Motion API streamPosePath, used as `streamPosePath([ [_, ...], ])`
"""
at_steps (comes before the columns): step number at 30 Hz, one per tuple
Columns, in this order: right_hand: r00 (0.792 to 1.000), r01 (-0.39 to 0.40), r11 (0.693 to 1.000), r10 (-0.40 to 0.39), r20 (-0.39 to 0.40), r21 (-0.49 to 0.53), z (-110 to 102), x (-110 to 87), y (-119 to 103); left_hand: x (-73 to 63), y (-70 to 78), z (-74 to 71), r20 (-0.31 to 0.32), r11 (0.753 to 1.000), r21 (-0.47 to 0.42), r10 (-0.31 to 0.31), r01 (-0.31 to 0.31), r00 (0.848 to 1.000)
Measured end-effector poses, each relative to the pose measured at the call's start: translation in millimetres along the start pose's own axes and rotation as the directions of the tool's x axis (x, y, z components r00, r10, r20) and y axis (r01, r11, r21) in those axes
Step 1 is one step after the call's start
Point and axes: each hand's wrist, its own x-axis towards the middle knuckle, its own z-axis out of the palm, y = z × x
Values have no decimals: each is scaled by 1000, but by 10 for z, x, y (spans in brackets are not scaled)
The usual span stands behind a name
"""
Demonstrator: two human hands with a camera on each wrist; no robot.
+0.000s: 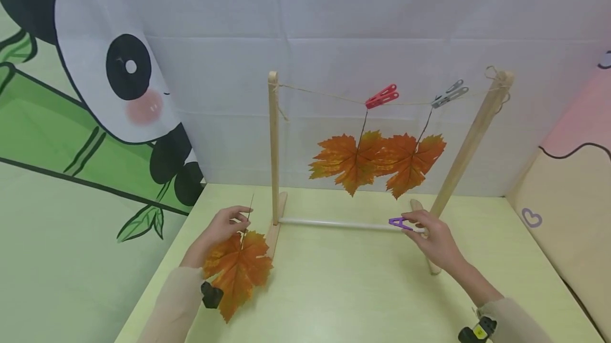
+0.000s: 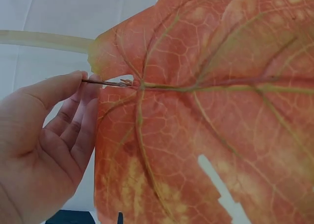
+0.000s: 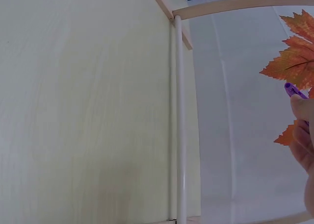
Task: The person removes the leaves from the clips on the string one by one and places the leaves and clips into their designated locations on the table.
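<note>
In the head view my left hand (image 1: 228, 225) pinches the thin stem of an orange maple leaf (image 1: 241, 271), which hangs below the fingers left of a wooden frame. The left wrist view shows thumb and fingers on that stem (image 2: 105, 82), with the leaf filling most of the picture. My right hand (image 1: 431, 237) holds a purple clothespin (image 1: 400, 222) between thumb and fingers, near the frame's right post (image 1: 470, 147). Two more maple leaves (image 1: 350, 160) (image 1: 414, 161) dangle from the string (image 1: 324, 95), one by a red clothespin (image 1: 382, 97), the other by a grey clothespin (image 1: 450, 95).
The frame's left post (image 1: 274, 147) and a white crossbar (image 1: 334, 223) stand on the pale yellow table (image 1: 334, 290). Behind rises a white cloth (image 1: 215, 78) printed with a panda. A pink and cream panel (image 1: 568, 184) borders the right.
</note>
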Motion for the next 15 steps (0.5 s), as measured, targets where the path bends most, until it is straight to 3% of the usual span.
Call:
streamPosePath([
  [10, 1000, -16, 1000, 16, -14, 10, 42, -250, 125, -74, -196, -27, -48, 999, -14, 30, -31, 998],
  [15, 999, -31, 999, 31, -16, -10, 55, -355, 172, -87, -254, -16, -56, 999, -41, 13, -16, 998],
])
